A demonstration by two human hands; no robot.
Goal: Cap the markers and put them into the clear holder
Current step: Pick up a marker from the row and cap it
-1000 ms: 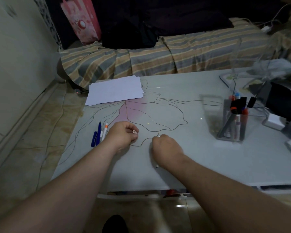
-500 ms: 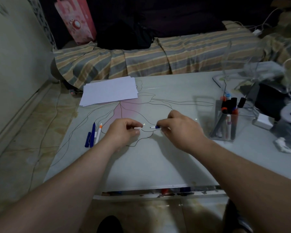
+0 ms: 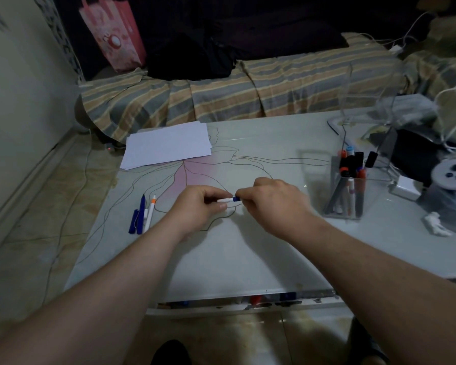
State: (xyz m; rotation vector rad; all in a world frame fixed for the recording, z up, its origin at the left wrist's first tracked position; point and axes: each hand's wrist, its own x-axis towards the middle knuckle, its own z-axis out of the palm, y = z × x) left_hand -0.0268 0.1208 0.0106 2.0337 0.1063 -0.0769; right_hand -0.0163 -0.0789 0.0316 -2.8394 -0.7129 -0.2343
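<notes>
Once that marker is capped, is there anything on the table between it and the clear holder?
Nothing visible. The marker, held by both hands, has bare table between it and the clear holder, whose top is open though partly filled.

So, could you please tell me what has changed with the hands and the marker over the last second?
The right hand lifted off the table and brought the blue cap leftward to the white marker held by the left hand; a gap half a second ago is now closed, cap meeting marker. The loose pens, paper and clear holder stayed put.
</notes>
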